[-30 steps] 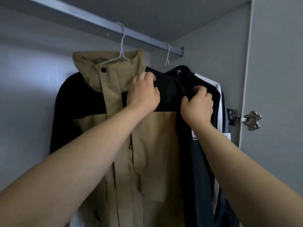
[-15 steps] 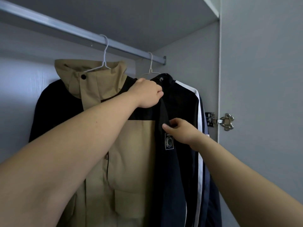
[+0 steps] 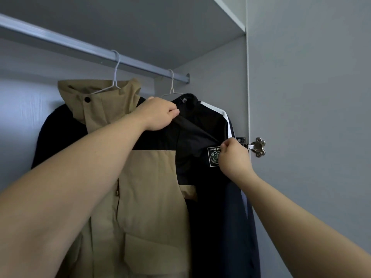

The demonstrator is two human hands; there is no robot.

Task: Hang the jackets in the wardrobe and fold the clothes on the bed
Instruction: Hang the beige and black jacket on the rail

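Head view into the wardrobe [image 3: 212,81]: shows a navy jacket [image 3: 202,133] hung on a wire hanger [image 3: 172,85] from the rail [image 3: 60,41], touching a tan jacket [image 3: 150,197] beside it. Shows the left hand [image 3: 158,114] gripping dark fabric at the navy collar and the right hand [image 3: 233,157] pinching the chest beside a white logo patch [image 3: 213,157]. Probably straightening: steady the collar, draw the front gently down and right, keep the hook seated, avoid dragging the tan jacket.

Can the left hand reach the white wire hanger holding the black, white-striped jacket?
Probably yes: the left hand grips the black, white-striped jacket just below the white wire hanger, nothing between.
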